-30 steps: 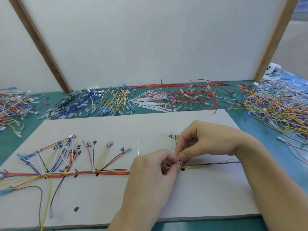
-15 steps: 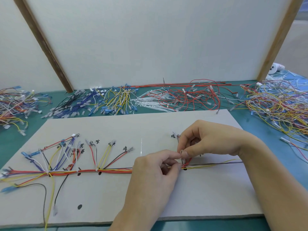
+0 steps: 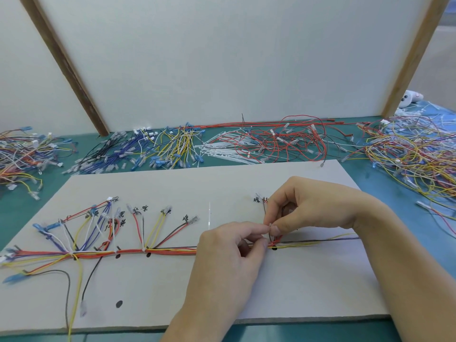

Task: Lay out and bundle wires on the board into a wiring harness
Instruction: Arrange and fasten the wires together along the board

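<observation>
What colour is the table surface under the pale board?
Teal green table surface, seen best in the head view around the flat pale board.

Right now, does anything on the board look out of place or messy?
Nothing looks damaged. The wire bundle runs straight along the board; only its yellow wire and black wire trail over the near edge.

Bright, even, diffuse light; shadows faint; wide-angle bending at the edges; far wire piles slightly soft.
</observation>
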